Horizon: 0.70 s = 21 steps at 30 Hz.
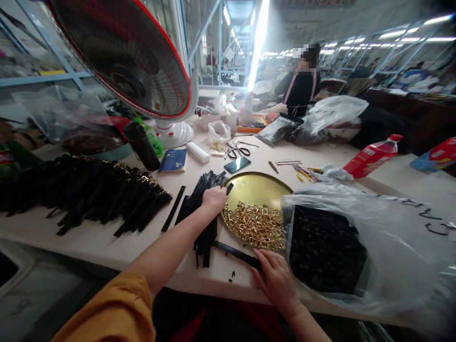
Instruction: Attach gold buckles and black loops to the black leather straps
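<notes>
My left hand (214, 199) is closed on a black strap, its end poking out past my fingers, over a pile of loose black straps (204, 228). At the table's front edge my right hand (276, 275) has thumb and fingers closed on the end of another black strap (237, 253), which lies slanting on the table toward the pile. Between and beyond my hands is a round gold tray (261, 183) bearing a heap of small gold metal buckles (254, 225). A clear plastic bag (395, 237) full of small black pieces (324, 247) stands right of my right hand.
Straps with gold fittings (85, 190) are heaped at left. A fan (121, 57), dark bottle (142, 145) and blue booklet (173, 160) stand behind. Farther back lie a phone (237, 164), scissors (238, 150), pliers (304, 173) and a red bottle (372, 156). A co-worker (301, 88) stands beyond.
</notes>
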Available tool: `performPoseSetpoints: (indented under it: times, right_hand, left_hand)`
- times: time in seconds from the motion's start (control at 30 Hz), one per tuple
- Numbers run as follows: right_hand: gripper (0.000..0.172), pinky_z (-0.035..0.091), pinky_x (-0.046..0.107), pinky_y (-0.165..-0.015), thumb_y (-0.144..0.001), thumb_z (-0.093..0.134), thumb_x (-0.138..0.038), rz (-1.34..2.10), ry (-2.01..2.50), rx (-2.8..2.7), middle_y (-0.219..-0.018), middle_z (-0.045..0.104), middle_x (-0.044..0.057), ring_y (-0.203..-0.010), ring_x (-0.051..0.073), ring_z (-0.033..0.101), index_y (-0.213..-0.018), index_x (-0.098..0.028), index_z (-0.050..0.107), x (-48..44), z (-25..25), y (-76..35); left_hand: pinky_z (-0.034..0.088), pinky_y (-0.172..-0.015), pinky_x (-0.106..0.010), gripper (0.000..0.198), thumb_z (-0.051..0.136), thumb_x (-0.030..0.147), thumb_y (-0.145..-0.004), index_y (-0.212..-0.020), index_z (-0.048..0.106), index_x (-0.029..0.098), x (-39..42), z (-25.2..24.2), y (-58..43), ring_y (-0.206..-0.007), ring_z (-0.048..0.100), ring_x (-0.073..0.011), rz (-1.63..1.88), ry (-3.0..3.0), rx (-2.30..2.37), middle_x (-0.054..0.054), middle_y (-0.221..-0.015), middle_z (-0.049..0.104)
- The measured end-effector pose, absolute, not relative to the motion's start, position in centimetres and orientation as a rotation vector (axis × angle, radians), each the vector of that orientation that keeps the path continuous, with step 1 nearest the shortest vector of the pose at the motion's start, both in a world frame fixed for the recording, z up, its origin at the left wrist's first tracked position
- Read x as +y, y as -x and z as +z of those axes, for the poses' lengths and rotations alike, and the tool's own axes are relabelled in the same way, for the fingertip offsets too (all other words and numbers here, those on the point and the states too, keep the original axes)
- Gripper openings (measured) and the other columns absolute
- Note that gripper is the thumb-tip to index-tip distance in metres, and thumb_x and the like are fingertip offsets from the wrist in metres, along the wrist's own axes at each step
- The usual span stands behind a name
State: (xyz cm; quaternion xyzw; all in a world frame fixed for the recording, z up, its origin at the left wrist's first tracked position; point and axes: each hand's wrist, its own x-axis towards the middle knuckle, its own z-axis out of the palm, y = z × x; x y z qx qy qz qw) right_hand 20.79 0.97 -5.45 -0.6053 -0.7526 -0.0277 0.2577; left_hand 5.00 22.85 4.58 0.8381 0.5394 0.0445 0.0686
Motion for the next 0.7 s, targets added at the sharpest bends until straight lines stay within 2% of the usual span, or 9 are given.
performPoseSetpoints:
  times: [0.1, 0.2, 0.4, 0.5, 0.6, 0.7]
  right_hand:
    - [0.037, 0.042, 0.04, -0.081, -0.08, 0.05, -0.028, -0.043, 1.652, -2.001, -0.1, 0.061, 0.01, -0.093, 0.024, 0.053, -0.116, -0.018, 0.051, 1.0, -5.1, -20.8]
    - [0.034, 0.042, 0.04, -0.081, -0.08, 0.049, -0.025, -0.004, 1.664, -1.967, -0.099, 0.061, 0.01, -0.092, 0.024, 0.053, -0.113, -0.019, 0.053, 1.1, -4.6, -20.8]
    - [0.036, 0.041, 0.041, -0.083, -0.077, 0.052, -0.027, 0.085, 1.606, -1.877, -0.102, 0.059, 0.01, -0.095, 0.024, 0.052, -0.112, -0.02, 0.052, 0.8, -3.6, -20.6]
    - [0.029, 0.043, 0.036, -0.082, -0.079, 0.048, -0.023, 0.075, 1.607, -1.69, -0.1, 0.058, 0.009, -0.094, 0.021, 0.053, -0.107, -0.021, 0.053, 0.7, -2.5, -21.9]
    - [0.022, 0.044, 0.032, -0.076, -0.083, 0.041, -0.021, -0.009, 1.8, -1.516, -0.093, 0.057, 0.008, -0.085, 0.019, 0.055, -0.101, -0.019, 0.054, 0.9, -0.9, -25.5]
    - [0.025, 0.042, 0.031, -0.079, -0.084, 0.041, -0.023, -0.194, 2.274, -1.529, -0.098, 0.058, 0.01, -0.09, 0.02, 0.056, -0.103, -0.015, 0.056, 1.5, 0.4, -30.3]
  left_hand:
    - [0.039, -0.076, -0.034, 0.024, 0.052, 0.024, -0.078, -0.093, 0.06, 0.008, 24.1, 3.3, -6.2, -0.09, 0.057, -0.027, 0.09, -2.519, 1.683, -0.017, -0.095, 0.06]
    - [0.039, -0.076, -0.034, 0.019, 0.048, 0.018, -0.078, -0.088, 0.061, 0.008, 24.1, 2.9, -6.6, -0.09, 0.057, -0.0264, 0.069, -2.521, 1.694, -0.017, -0.094, 0.06]
    - [0.042, -0.076, -0.031, 0.022, 0.04, 0.025, -0.081, -0.09, 0.057, 0.013, 22.3, 5.2, -6.0, -0.09, 0.056, -0.0233, 0.239, -2.514, 1.584, -0.014, -0.099, 0.058]
    - [0.045, -0.069, -0.027, 0.024, 0.043, 0.021, -0.074, -0.096, 0.052, 0.014, 19.6, 6.6, -5.0, -0.08, 0.058, -0.0182, 0.465, -2.12, 1.311, -0.008, -0.092, 0.06]
    - [0.045, -0.054, -0.022, 0.038, 0.042, 0.013, -0.069, -0.107, 0.046, 0.014, 15.2, 7.2, -3.9, -0.065, 0.059, -0.012, 0.366, -1.473, 1.007, -0.005, -0.089, 0.061]
    - [0.044, -0.052, -0.018, 0.041, 0.049, 0.011, -0.066, -0.107, 0.05, 0.014, 10.6, 7.0, -3.3, -0.063, 0.058, -0.0085, 0.235, -0.994, 0.872, -0.006, -0.09, 0.062]
